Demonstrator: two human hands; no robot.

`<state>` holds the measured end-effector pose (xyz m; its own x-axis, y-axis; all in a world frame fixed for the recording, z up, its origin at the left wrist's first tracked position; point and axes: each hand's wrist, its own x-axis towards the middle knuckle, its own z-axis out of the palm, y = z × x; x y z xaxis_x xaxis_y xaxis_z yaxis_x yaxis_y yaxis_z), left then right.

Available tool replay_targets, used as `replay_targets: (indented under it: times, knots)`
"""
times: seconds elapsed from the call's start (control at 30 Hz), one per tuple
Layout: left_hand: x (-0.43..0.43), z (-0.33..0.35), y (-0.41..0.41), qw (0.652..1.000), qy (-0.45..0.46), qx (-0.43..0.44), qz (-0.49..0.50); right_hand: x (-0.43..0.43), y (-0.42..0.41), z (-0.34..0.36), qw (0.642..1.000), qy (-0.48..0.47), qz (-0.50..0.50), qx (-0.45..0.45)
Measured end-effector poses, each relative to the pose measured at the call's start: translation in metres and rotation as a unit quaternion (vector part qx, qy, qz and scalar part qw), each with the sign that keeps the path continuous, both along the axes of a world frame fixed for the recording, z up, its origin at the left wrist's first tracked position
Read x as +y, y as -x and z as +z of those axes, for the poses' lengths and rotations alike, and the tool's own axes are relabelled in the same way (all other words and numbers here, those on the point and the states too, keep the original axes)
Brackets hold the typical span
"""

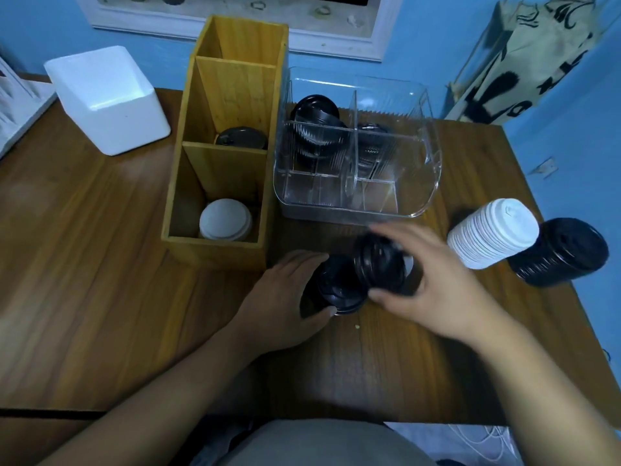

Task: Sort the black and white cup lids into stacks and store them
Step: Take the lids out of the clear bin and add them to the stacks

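Fingers (309,258) of left hand (279,297) grip one black lid stack (336,290), right hand (437,287) grips a second stack (379,264).

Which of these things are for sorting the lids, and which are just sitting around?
For the job: left hand, right hand, the black lids they hold, white lid stack, black lid stack, wooden box, clear organizer.
Just lying about: white foam box, cloth bag.

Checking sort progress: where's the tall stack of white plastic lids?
Head view, right side of the wooden table: the tall stack of white plastic lids sits beside a stack of black plastic lids, right of the clear plastic compartment organizer.
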<state>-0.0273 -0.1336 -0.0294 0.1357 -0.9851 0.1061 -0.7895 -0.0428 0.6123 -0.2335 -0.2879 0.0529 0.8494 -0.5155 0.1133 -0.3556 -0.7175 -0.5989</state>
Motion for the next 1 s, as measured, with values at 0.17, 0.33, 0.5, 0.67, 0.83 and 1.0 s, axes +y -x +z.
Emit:
replay_targets:
  times: [0.17,0.33,0.5,0.67,0.83,1.0]
  knots:
    - [0.000,-0.002,0.000,1.000,0.001,0.001,0.007,0.027,0.053,-0.046,0.998,-0.001,0.029,0.050]
    - [0.000,-0.001,0.001,1.000,0.002,0.002,0.007,0.028,0.071,-0.059,0.997,-0.056,0.017,0.051]
    - [0.000,-0.003,0.002,1.000,0.006,0.004,0.009,0.032,0.077,-0.061,0.997,-0.004,-0.070,0.046]
    - [0.001,-0.003,0.003,1.000,0.002,0.003,0.009,0.036,0.071,-0.067,0.995,0.018,-0.066,0.074]
    - [0.001,-0.003,0.003,1.000,-0.002,-0.003,0.001,0.024,0.068,-0.049,0.997,-0.018,-0.070,0.013]
    - [0.000,-0.003,0.001,1.000,-0.013,-0.003,-0.004,0.005,0.042,-0.024,1.000,-0.021,-0.018,-0.007]
